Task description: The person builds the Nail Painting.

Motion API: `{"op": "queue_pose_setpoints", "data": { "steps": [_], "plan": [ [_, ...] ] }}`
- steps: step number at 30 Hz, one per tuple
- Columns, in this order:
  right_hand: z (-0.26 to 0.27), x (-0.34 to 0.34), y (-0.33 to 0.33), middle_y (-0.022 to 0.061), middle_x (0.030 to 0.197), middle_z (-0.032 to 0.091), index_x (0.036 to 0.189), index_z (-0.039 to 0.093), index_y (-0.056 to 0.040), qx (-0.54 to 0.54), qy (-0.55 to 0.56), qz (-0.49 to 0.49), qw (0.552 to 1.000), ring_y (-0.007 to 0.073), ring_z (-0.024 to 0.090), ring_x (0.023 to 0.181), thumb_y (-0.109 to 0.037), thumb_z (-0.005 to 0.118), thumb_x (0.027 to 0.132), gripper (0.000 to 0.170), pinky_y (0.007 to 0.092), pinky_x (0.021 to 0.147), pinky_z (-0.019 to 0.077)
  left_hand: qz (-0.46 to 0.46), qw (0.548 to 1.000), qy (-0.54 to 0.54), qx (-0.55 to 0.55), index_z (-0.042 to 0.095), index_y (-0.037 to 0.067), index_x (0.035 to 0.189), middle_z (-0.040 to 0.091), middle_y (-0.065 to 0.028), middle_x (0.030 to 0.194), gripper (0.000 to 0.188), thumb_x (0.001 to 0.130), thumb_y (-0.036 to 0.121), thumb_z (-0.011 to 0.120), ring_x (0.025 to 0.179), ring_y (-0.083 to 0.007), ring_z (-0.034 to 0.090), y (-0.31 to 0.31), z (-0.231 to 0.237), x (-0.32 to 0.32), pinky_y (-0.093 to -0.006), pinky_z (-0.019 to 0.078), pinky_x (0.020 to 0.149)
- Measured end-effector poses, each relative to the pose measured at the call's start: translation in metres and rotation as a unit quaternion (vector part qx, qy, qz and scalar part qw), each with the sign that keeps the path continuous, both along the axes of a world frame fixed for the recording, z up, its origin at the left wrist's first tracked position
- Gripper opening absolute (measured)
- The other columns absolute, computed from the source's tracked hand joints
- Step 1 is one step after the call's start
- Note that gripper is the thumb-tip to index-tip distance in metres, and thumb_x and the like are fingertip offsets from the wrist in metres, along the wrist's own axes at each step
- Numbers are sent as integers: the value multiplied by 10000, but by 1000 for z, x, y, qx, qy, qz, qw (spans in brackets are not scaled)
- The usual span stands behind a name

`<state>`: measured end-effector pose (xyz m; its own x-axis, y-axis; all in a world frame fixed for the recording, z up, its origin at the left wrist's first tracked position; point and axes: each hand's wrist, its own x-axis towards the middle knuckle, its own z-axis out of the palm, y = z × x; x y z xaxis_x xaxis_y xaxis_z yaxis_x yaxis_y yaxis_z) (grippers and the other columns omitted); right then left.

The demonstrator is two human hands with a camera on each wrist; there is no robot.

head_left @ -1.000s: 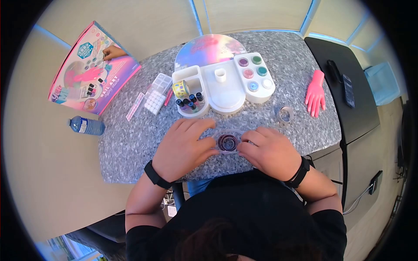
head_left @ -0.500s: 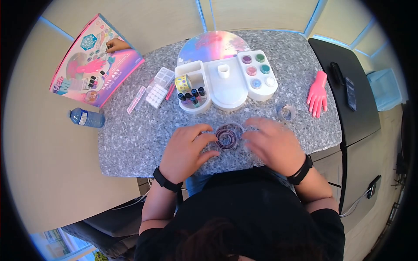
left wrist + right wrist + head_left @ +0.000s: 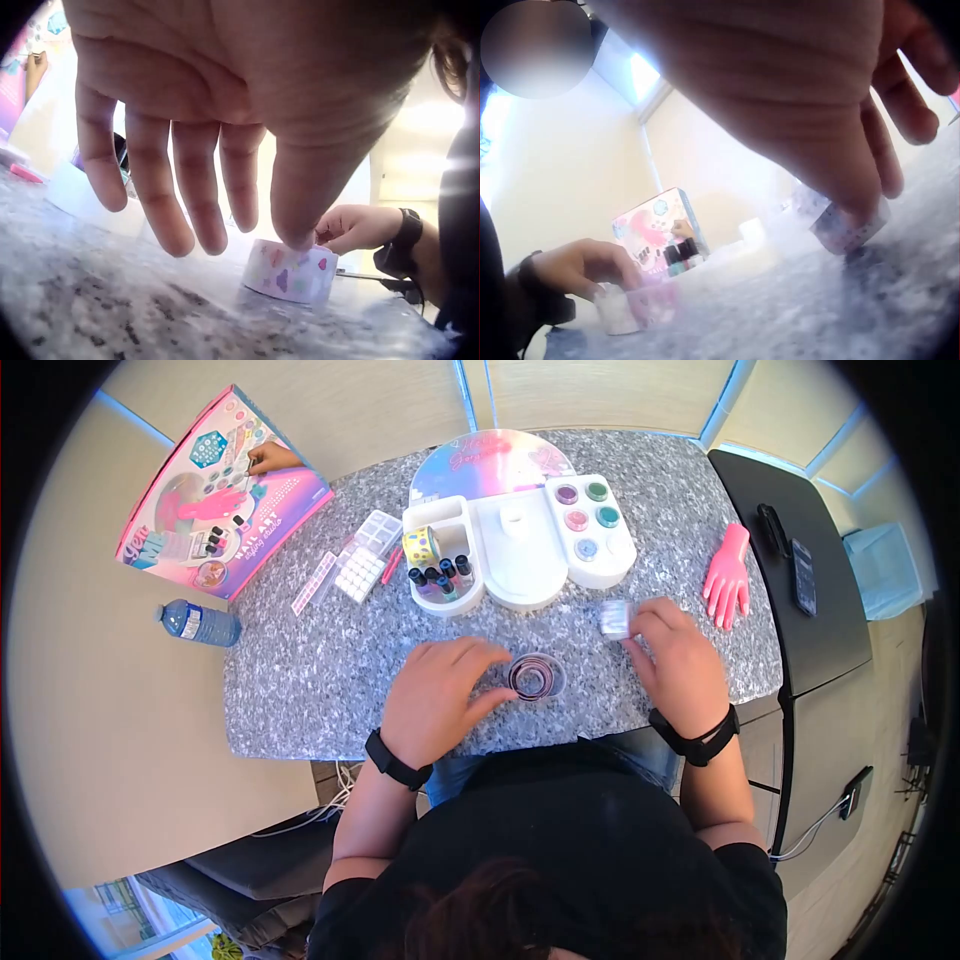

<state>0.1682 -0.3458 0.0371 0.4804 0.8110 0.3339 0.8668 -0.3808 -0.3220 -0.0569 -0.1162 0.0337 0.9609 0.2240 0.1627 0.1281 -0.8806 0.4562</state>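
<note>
Pinching a tilted tape roll [image 3: 614, 620] in the right hand [image 3: 683, 668], ideally gripping only its rim; holding the left hand [image 3: 432, 695] wide beside the heart-patterned roll [image 3: 289, 271] on the table [image 3: 310, 700], ideally steadying lightly.

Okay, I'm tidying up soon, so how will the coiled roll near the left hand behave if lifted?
The coiled roll may be floppy and let its inner turns slip, since gaps show between them. Lying flat on the table, it probably won't roll; on edge, its round outline suggests it could.
</note>
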Motion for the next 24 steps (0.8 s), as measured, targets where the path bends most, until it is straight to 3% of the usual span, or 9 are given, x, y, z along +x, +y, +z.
{"op": "queue_pose_setpoints", "data": {
  "steps": [2, 4, 6, 8, 11, 14, 21, 24],
  "plan": [
    [11, -9, 8, 157, 1125, 703, 1089, 668, -32, 28, 38, 73, 996, 390, 710, 1031, -100, 783, 922, 214, 465, 863, 592, -14, 999, -40, -9, 721, 144, 1306, 722, -72, 1387, 507, 867, 315, 907, 1239, -329, 683, -7, 9, 6, -459, 505, 1025],
    [13, -19, 15, 154, 1100, 726, 1106, 666, -45, 66, 20, 96, 993, 393, 728, 1002, -86, 768, 922, 215, 471, 833, 604, -17, 997, -70, -20, 712, 149, 1332, 693, -77, 1448, 552, 849, 317, 919, 1277, -335, 666, -15, 15, 11, -464, 501, 1046],
    [19, -29, 19, 139, 1059, 742, 1110, 653, -59, 70, 77, 183, 978, 384, 741, 951, -81, 759, 921, 218, 474, 801, 611, -21, 994, -101, -32, 703, 154, 1358, 663, -83, 1509, 597, 832, 319, 930, 1316, -341, 649, -18, 16, 15, -469, 498, 1068],
    [19, -35, 24, 110, 1017, 740, 1111, 640, -80, 79, 82, 213, 971, 369, 743, 896, -94, 753, 926, 218, 467, 750, 606, -87, 985, -150, -2, 728, 145, 1258, 644, -91, 1541, 512, 809, 274, 937, 1323, -357, 637, -16, 15, 17, -479, 494, 1088],
    [16, -37, 26, 91, 984, 721, 1152, 647, -112, 66, 125, 309, 940, 345, 733, 869, -114, 739, 943, 229, 454, 730, 584, -107, 983, -149, -11, 733, 140, 1123, 657, -81, 1513, 394, 783, 192, 924, 1313, -353, 640, -12, 18, 14, -491, 496, 1088],
    [24, -36, 24, 92, 993, 718, 1143, 661, -109, 38, 145, 328, 933, 338, 731, 894, -136, 757, 944, 223, 461, 764, 584, -101, 990, -99, 23, 715, 132, 1006, 677, -74, 1468, 299, 770, 132, 899, 1297, -347, 650, -7, 26, 6, -488, 503, 1081],
    [8, -32, 14, 79, 1030, 688, 1041, 694, -103, 47, 85, 308, 946, 322, 707, 982, -195, 789, 949, 161, 442, 848, 574, -85, 990, -97, 49, 720, 147, 955, 717, -52, 1372, 237, 784, 134, 884, 1189, -316, 696, 0, 20, -11, -488, 517, 1057],
    [8, -33, 11, 77, 1071, 669, 1026, 697, -109, 30, 64, 281, 957, 322, 695, 1008, -187, 779, 951, 136, 439, 871, 569, -78, 985, -103, 111, 725, 162, 955, 730, -30, 1334, 217, 801, 171, 877, 1149, -280, 708, 0, 14, -16, -490, 519, 1046]
  ]
}}
